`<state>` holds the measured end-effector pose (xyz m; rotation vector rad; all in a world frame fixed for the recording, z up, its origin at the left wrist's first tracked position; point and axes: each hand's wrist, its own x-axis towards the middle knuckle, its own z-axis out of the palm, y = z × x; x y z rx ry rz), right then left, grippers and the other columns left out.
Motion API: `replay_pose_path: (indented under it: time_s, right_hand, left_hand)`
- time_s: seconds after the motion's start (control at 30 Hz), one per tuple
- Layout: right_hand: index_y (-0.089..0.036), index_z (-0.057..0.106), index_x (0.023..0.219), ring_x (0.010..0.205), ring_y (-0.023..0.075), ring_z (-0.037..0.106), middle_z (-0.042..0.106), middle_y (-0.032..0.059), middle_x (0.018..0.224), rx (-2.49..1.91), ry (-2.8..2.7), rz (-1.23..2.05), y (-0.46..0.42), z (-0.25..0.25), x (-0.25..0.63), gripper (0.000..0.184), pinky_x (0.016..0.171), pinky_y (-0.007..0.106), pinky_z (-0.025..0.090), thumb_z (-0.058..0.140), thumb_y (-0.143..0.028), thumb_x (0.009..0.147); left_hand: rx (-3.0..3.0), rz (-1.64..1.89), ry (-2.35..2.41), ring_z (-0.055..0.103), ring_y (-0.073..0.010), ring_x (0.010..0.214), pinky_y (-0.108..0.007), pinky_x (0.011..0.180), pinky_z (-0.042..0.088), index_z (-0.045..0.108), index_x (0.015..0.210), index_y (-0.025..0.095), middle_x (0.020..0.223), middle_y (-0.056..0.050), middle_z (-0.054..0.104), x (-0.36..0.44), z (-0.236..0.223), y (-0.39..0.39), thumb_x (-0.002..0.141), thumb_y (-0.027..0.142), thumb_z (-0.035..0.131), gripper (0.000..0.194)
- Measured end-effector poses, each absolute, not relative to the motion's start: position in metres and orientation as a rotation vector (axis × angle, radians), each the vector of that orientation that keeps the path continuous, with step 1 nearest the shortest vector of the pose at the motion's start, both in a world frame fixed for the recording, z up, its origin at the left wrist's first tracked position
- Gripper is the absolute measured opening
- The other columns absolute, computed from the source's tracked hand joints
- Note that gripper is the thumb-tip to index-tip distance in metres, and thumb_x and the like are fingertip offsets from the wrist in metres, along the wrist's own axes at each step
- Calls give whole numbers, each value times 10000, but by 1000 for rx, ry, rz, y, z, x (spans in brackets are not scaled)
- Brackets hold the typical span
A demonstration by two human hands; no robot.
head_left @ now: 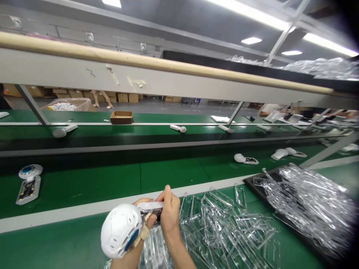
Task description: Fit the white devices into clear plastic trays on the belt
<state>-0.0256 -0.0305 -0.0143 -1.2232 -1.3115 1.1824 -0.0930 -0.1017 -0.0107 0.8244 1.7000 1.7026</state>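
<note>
hands (170, 213) close together, gripping white device (121, 231)

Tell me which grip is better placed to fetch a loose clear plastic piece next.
Probably the right grip: most loose clear pieces lie on its side. Both grips hold the white device, but the left grip, nearer the round head, could likely support it alone.

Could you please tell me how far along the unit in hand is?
The round head already looks joined to the handle. The left hand and right hand grip that handle, its inner parts exposed. Closing it seems left, and clear plastic pieces lie loose on the bench.
</note>
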Motion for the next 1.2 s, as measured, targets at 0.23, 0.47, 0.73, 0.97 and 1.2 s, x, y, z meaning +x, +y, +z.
replay_pose_path:
  time_s: [0.23, 0.47, 0.73, 0.97, 1.2]
  right_hand:
    - [-214, 483, 478, 538, 158, 519, 531, 12, 499, -1398, -1552, 1226, 7, -47, -46, 569, 571, 285, 397, 281, -512, 918]
    - [-142, 586, 978, 584, 95, 576, 613, -12, 777, -1540, -1768, 1489, 57, -97, -86, 227, 532, 243, 499, 536, -353, 910]
    - [-137, 512, 1206, 1199, 311, 424, 479, 174, 1266, -1504, -2022, 1023, 69, -95, -88, 328, 1004, 569, 318, 503, -227, 891]
    - [-250, 558, 1158, 1132, 164, 520, 594, 43, 1196, -525, -2496, 730, -64, -80, -38, 330, 972, 318, 423, 356, -192, 904]
    - [-325, 645, 1020, 1021, 255, 613, 692, -13, 1066, -225, -2232, 63, -153, -178, -28, 299, 864, 417, 488, 382, -271, 888]
  left_hand:
    - [467, 1548, 1596, 633, -229, 852, -371, 792, 528, 605, 959, 161, 946, -89, 662, -132, -25, -65, 610, 515, 699, 507]
    - [589, 1358, 1797, 635, -228, 835, -390, 723, 530, 559, 1033, 126, 938, -121, 639, -208, -64, 6, 724, 514, 575, 496]
    - [1280, 892, 2101, 573, -238, 953, -403, 878, 441, 628, 1002, 232, 970, -63, 618, -221, -90, -121, 809, 352, 507, 258]
    - [1768, 506, 2197, 560, -239, 905, -400, 782, 434, 625, 1029, 240, 983, -64, 641, -213, -116, -147, 882, 220, 394, 275]
    - [1872, 347, 2440, 389, -326, 1267, -549, 986, 321, 565, 1188, 163, 1344, -169, 489, -248, -115, -180, 802, 20, 343, 468]
